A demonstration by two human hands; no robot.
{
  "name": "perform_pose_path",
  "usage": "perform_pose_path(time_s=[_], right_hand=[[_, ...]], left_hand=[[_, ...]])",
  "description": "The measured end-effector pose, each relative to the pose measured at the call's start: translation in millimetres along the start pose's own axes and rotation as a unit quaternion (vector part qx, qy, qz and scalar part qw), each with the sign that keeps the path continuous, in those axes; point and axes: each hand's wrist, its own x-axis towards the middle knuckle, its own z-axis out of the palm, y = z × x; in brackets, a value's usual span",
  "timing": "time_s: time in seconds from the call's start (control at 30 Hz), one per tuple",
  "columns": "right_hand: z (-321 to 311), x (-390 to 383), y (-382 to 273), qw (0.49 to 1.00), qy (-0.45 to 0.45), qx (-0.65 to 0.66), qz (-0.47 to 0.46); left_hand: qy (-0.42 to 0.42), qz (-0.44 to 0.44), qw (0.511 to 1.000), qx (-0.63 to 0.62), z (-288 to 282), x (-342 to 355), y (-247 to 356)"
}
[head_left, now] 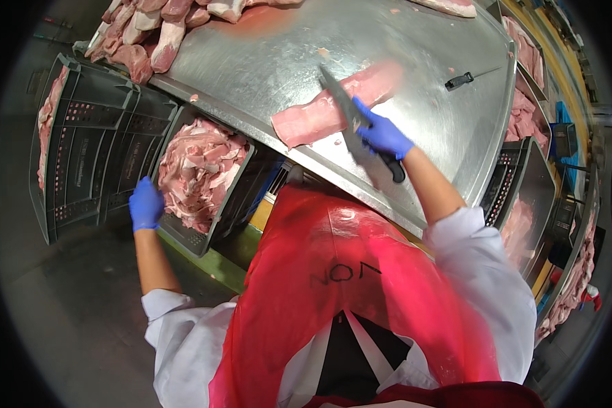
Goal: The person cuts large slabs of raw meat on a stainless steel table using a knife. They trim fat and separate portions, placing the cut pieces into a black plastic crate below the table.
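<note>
My right hand [385, 134], in a blue glove, is closed round a large knife [338, 94] with a dark handle, its blade angled up and left. The blade passes over a long pale-pink slab of meat [313, 121] lying on the steel table [251, 75]. My left hand [146, 205], also gloved in blue, is at the near left side of a grey crate holding meat trimmings [200, 170]. Its fingers look curled in, and whatever they hold, if anything, is hidden.
A thin dark-handled tool [460, 81] lies on the table's right. Pieces of meat [153, 30] pile at the far left. More grey crates [92, 146] stand to the left, and meat-filled crates [523, 183] line the right. The table's raised steel edge [333, 173] runs before my red apron [340, 238].
</note>
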Motion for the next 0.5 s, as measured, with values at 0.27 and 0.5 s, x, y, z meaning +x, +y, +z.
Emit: perform_pose_path(time_s=[0.27, 0.5], right_hand=[[30, 33, -2, 0.977, 0.086, -0.189, 0.04], [49, -70, 30, 0.967, 0.023, -0.244, 0.064]], left_hand=[[0.146, 0.37, 0.912, -0.096, 77, 38, 364], [0.077, 0.277, 0.947, -0.146, 46, 131, 381]])
